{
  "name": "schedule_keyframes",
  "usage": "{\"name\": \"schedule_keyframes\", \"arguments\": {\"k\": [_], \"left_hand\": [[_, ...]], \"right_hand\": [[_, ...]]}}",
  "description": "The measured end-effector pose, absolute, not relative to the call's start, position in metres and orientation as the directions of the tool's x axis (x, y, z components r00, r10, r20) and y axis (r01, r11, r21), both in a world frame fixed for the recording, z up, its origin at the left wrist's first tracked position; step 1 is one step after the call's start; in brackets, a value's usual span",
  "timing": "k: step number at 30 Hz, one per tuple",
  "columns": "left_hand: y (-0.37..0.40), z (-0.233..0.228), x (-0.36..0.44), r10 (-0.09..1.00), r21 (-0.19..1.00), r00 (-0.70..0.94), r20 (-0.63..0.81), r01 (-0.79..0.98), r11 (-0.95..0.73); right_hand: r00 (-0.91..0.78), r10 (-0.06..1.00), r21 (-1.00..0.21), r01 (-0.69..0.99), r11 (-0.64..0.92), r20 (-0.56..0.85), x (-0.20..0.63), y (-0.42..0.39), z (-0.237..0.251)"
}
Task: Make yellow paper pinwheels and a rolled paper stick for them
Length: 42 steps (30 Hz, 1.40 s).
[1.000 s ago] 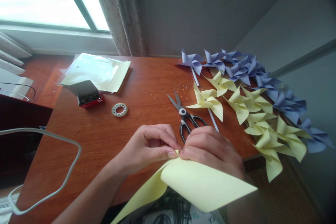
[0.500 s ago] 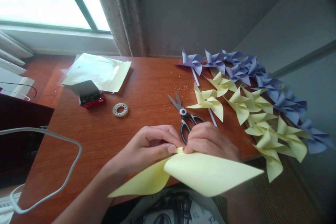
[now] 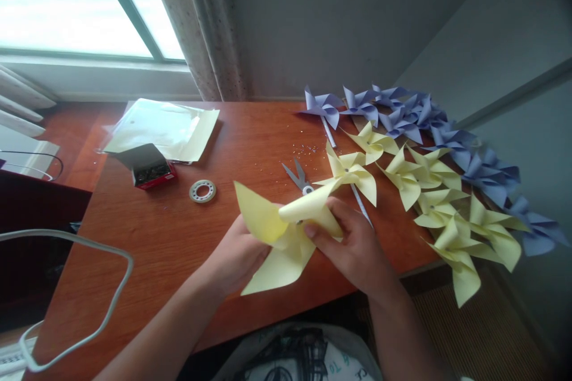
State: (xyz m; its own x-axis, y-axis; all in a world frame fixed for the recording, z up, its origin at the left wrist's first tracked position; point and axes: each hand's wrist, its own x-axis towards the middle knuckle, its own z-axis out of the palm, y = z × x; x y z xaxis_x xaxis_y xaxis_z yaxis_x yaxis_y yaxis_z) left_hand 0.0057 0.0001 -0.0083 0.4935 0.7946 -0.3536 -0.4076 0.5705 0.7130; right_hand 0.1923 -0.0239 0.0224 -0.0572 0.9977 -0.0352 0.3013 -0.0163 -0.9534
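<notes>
Yellow paper pinwheel, one, unfinished; held above the near edge of the bench between both hands; left hand closed on it from behind and below, largely hidden by the paper; right hand pinching the curled flaps at the centre, thumb on top.

Scissors, one pair; lying on the bench just beyond the held pinwheel; handles hidden behind paper and right hand, blades alone in view.

Finished yellow pinwheels, about seven; laid in an overlapping row along the right side of the bench, the nearest hanging past its edge; exact count uncertain where they overlap.

Finished blue pinwheels, about eight; in a row behind the yellow ones, against the wall; overlap again blurs the count.

Tape roll, one; flat on the bench, left of the scissors.

Small red box, one, open, dark contents; far left.

Clear bag of yellow paper, one; just behind the box.

Grey cable, one; looping past the left edge.
</notes>
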Motion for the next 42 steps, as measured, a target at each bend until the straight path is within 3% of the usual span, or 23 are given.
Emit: {"name": "schedule_keyframes", "arguments": {"k": [6,10,15,21,26,33,42], "left_hand": [[0.001,-0.003,0.011,0.766,0.601,0.473,-0.434,-0.481,0.638],[0.003,-0.008,0.010,0.731,0.554,0.522,-0.441,-0.482,0.679],[0.004,-0.014,0.009,0.765,0.573,0.511,-0.392,-0.516,0.637],[0.004,-0.012,0.010,0.770,0.582,0.496,-0.400,-0.511,0.632],[0.005,-0.008,0.011,0.777,0.684,0.506,-0.376,-0.415,0.601],[0.003,-0.010,0.015,0.810,0.748,0.449,-0.377,-0.368,0.552],[0.004,-0.010,0.013,0.823,0.662,0.405,-0.398,-0.495,0.564]], "right_hand": [[-0.053,0.986,-0.984,0.087,-0.156,-0.161,0.187,-0.017,0.019],[0.018,0.986,-0.986,0.017,-0.167,-0.167,0.184,-0.017,0.013],[0.186,0.971,-0.988,-0.082,-0.134,-0.148,0.181,-0.014,0.006],[0.274,0.954,-0.975,-0.210,-0.066,-0.124,0.181,-0.010,0.006],[0.344,0.927,-0.946,-0.322,-0.030,-0.146,0.180,-0.008,0.002],[0.276,0.950,-0.969,-0.233,-0.084,-0.149,0.177,-0.013,0.016],[-0.023,0.997,-0.996,0.051,-0.070,-0.071,0.186,-0.025,0.014]]}}
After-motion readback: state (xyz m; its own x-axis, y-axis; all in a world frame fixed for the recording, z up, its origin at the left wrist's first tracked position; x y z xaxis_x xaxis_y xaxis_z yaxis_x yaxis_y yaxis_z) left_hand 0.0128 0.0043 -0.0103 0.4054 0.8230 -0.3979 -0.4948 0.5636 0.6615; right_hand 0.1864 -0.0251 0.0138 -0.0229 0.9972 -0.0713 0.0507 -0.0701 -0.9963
